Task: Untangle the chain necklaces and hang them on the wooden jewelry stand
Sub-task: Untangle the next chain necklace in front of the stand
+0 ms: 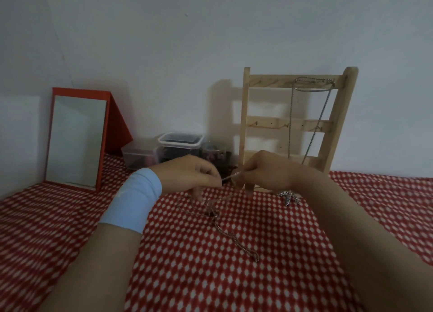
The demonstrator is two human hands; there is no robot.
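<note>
Dim, soft blur, stand's shadow (222, 115) falling left

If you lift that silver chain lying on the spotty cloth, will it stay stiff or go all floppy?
Probably floppy: the chain lies in loose wiggles. It would likely dangle straight, like the necklace on the wooden stand.

Plain pale wall (164, 42) across back, bluish, light dim and even. Red cloth (234, 276) with white diamond dots covering whole surface, soft creases at left. Red-framed mirror (77, 140) propped at left against wall. Just beside it, low clear plastic box (138, 153), then taller lidded tub (180, 139), dark contents. Small clear jar (214, 151) next along.
</note>
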